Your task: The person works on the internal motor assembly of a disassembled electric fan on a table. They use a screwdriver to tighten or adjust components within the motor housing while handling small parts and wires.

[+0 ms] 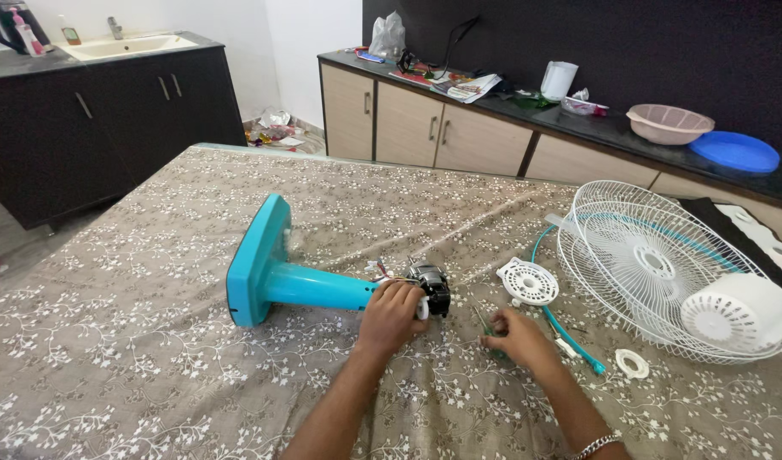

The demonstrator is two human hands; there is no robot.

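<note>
From the head view, a turquoise fan stand (276, 277) is seen lying on its side on the bedspread (135, 341), its bare black motor (432, 288) gripped by the left hand (392, 313); a screwdriver (484, 328) is pinched in the right hand (514, 336); nearby lie one white grille (655, 264), one round cap (528, 281), one ring (632, 364).
</note>
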